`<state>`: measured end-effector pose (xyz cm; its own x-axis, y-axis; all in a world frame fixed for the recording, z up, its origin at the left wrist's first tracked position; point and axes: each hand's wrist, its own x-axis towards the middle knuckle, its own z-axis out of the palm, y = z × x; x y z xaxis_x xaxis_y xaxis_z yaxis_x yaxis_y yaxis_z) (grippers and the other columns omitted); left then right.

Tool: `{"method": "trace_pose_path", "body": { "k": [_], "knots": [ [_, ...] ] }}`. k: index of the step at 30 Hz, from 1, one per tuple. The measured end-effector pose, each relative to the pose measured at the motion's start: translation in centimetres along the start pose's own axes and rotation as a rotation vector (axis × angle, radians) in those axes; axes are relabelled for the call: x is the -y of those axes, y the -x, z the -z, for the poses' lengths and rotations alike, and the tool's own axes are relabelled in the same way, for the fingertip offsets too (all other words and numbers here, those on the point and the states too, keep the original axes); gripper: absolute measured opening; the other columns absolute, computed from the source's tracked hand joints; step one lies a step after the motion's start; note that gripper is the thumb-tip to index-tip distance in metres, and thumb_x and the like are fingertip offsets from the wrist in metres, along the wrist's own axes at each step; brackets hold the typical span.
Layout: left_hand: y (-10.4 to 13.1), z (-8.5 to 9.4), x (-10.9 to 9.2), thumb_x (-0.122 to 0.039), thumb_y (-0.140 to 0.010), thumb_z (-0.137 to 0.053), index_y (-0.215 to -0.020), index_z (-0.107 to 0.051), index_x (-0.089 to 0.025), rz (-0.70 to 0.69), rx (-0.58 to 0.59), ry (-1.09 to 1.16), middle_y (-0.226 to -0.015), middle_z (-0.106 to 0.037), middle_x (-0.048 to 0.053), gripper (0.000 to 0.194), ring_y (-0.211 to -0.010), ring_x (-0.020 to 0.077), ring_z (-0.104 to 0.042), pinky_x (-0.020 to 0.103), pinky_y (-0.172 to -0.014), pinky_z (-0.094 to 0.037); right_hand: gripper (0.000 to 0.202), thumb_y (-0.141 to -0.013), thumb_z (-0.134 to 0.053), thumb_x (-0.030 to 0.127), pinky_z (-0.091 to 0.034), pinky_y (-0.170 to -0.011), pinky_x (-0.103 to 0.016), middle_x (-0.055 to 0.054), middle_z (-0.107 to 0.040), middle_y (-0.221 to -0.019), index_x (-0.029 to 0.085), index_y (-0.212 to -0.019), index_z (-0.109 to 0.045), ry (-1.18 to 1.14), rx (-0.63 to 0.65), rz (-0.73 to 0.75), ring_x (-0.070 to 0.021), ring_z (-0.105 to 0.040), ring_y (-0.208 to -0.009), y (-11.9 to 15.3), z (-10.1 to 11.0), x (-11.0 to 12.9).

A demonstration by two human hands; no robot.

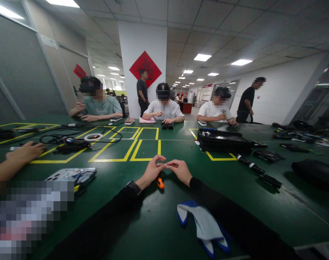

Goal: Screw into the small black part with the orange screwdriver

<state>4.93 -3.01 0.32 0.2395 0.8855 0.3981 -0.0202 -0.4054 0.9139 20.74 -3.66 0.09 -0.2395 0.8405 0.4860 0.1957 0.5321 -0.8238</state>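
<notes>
Over the green table point(159, 216), the left hand point(152, 171) and right hand point(180, 170) meet at the fingers; whether these pinch anything cannot be told. An orange tool point(160, 183) lies just below, a glove point(206, 222) nearer the viewer. Beyond, a red poster point(151, 68) bears unreadable writing.

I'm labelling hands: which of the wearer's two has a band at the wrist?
The left hand: a dark band crosses its wrist. The right hand shows only a black sleeve there.

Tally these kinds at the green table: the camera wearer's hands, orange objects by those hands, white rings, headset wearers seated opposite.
Hands, left hand and right hand: 2
Orange object: 1
White ring: 1
Headset wearers seated opposite: 3
Total: 7
</notes>
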Motion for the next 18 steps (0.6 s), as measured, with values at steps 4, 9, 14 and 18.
{"method": "trace_pose_path", "body": {
  "k": [4,9,14,18],
  "knots": [
    [0.3,0.0,-0.6,-0.028,-0.069,-0.059,-0.093,-0.047,-0.016,0.031,0.021,0.026,-0.087,-0.054,0.002,0.029,-0.069,0.0091,-0.057,0.019,-0.060,-0.043,0.020,-0.068,-0.062,0.032,-0.046,-0.070,-0.028,-0.003,-0.064,-0.077,0.015,-0.079,-0.064,-0.055,0.022,0.027,-0.0155,-0.059,-0.072,0.0,-0.1,0.3],
    [0.3,-0.2,-0.9,-0.033,-0.072,-0.055,-0.092,-0.047,-0.017,0.009,0.066,-0.036,-0.085,-0.053,0.001,0.026,-0.064,0.0072,-0.053,0.018,-0.055,-0.041,0.018,-0.072,-0.059,0.033,-0.044,-0.059,-0.024,-0.002,-0.062,-0.071,0.016,-0.075,-0.064,0.174,-0.037,0.100,-0.0132,-0.056,-0.064,0.0,0.1,0.7],
    [1.2,-0.5,-1.3,-0.036,-0.076,-0.049,-0.090,-0.051,-0.017,-0.091,0.193,-0.347,-0.079,-0.052,0.000,0.023,-0.067,0.0099,-0.050,0.022,-0.061,-0.040,0.016,-0.079,-0.051,0.029,-0.044,-0.066,-0.026,-0.003,-0.062,-0.077,0.019,-0.081,-0.064,0.589,-0.048,0.182,-0.0145,-0.056,-0.072,2.5,5.4,1.5],
    [1.8,-0.8,-1.6,-0.032,-0.079,-0.044,-0.083,-0.055,-0.019,-0.198,0.276,-0.579,-0.083,-0.051,0.001,0.018,-0.072,0.0116,-0.048,0.024,-0.069,-0.040,0.020,-0.082,-0.045,0.027,-0.041,-0.077,-0.031,-0.006,-0.062,-0.087,0.020,-0.088,-0.062,1.051,-0.051,0.167,-0.0173,-0.055,-0.083,7.9,15.6,1.9]
  ]
}}
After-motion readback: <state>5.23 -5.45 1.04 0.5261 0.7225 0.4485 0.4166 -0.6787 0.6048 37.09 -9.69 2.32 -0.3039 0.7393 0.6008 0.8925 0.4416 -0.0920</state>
